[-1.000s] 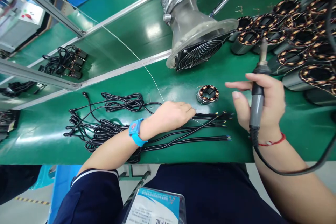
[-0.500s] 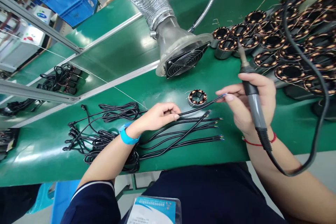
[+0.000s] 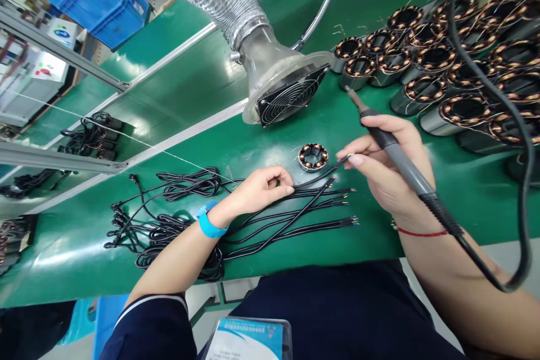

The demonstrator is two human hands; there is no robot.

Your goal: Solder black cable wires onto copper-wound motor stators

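My left hand (image 3: 270, 187) pinches a black cable (image 3: 316, 179) between thumb and fingers. The cable's stripped end, with small coloured wires, reaches to my right hand (image 3: 388, 166), whose thumb and fingertips close on it. That same hand also holds a soldering iron (image 3: 400, 162), its tip pointing up and left, away from the cable. Just beyond the cable, a small stator (image 3: 313, 157) with copper windings sits on the green table. More black cables (image 3: 295, 225) lie below my left hand, their coloured wire ends pointing right.
A fume extractor (image 3: 291, 98) on a foil duct hangs above the table (image 3: 76, 259). Several wound stators (image 3: 426, 93) crowd the right side. The iron's cord (image 3: 523, 202) loops at the right. Coiled cables (image 3: 169, 242) lie at the left.
My right hand has moved slightly left with the cable end. The soldering iron has tilted further left, its tip now lower and apart from the stators. My left hand keeps its pinch.
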